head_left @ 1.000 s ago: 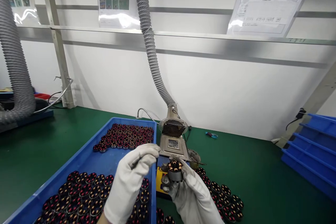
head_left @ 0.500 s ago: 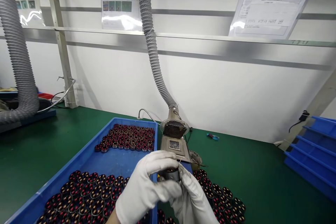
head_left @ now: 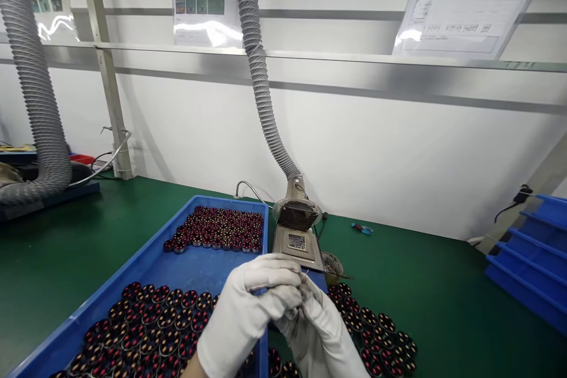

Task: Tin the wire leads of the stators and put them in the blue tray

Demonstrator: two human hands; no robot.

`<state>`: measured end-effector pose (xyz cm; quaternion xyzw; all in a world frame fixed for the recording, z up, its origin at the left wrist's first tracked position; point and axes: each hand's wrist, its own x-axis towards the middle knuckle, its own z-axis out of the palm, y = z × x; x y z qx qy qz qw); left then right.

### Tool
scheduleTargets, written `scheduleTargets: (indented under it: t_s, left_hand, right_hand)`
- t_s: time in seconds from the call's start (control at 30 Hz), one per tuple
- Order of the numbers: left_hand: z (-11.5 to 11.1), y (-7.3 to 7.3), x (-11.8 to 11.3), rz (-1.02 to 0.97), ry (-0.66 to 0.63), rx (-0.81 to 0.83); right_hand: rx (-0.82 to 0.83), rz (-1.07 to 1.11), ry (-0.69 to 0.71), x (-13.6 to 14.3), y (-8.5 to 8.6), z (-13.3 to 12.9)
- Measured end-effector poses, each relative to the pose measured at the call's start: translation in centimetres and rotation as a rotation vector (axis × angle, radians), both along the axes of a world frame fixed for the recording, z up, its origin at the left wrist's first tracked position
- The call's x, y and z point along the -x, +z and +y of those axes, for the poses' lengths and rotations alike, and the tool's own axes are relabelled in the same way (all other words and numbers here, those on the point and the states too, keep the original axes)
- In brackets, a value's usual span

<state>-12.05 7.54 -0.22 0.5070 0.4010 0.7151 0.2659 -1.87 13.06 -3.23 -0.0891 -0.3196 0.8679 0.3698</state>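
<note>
My white-gloved left hand [head_left: 241,310] is closed, with its fingers curled around a small round motor stator. That stator is almost wholly hidden between the gloves. My right hand [head_left: 325,328], also gloved, meets the left fingertips from the right and is pinched at the same part. Both hands are above the right rim of a long blue tray [head_left: 199,269]. Inside the tray, dark stators with red and copper-coloured windings [head_left: 150,322] fill the near end. Another dense group of stators [head_left: 225,227] stands at the far end. More loose stators [head_left: 376,331] lie on the table right of my hands.
Just beyond my hands is a metal heating unit [head_left: 297,242] with a square patterned plate, under a grey extraction hose [head_left: 261,82]. Cutters [head_left: 362,228] lie farther back on the green table [head_left: 434,289]. Stacked blue trays [head_left: 531,266] stand at right.
My left fingers and thumb have closed over the stator, which showed between the hands before and is now covered. The camera view has shifted slightly.
</note>
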Motion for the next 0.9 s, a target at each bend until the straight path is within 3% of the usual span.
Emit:
scheduleTargets:
  t_s: [0.13, 0.27, 0.33, 0.43, 0.5, 0.57, 0.63, 0.77, 0.9]
  left_hand:
    - [0.5, -0.2, -0.1, -0.183, 0.098, -0.054]
    - [0.0, -0.2, 0.9, -0.308, 0.163, -0.092]
    - [-0.4, -0.1, 0.9, -0.241, 0.120, -0.013]
    - [-0.7, 0.2, 0.0, 0.029, 0.111, 0.099]
    - [-0.6, 0.2, -0.7, 0.136, 0.192, 0.019]
    - [-0.6, 0.2, -1.0, 0.147, 0.261, -0.104]
    - [-0.6, 0.0, -0.7, 0.109, 0.298, -0.154]
    - [-0.9, -0.3, 0.4, -0.030, 0.369, -0.077]
    - [-0.8, -0.4, 0.2, 0.238, 0.268, 0.060]
  right_hand:
    - [0.019, 0.009, 0.058, -0.7, 0.8, -0.4]
    - [0.007, 0.023, 0.117, -0.8, 0.2, 0.4]
    - [0.003, 0.050, 0.103, -0.4, -0.4, 0.8]
    - [0.008, 0.083, 0.033, 0.2, -0.9, 1.7]
    - [-0.009, 0.028, 0.134, 0.2, -0.8, 2.3]
    - [-0.028, -0.024, 0.233, -0.2, -0.4, 2.5]
    - [-0.013, 0.012, 0.178, -0.9, 0.3, 1.9]
    - [0.049, 0.086, 0.198, -1.7, 1.5, 0.0]
    - [0.146, 0.201, 0.209, -1.4, 1.3, -0.3]
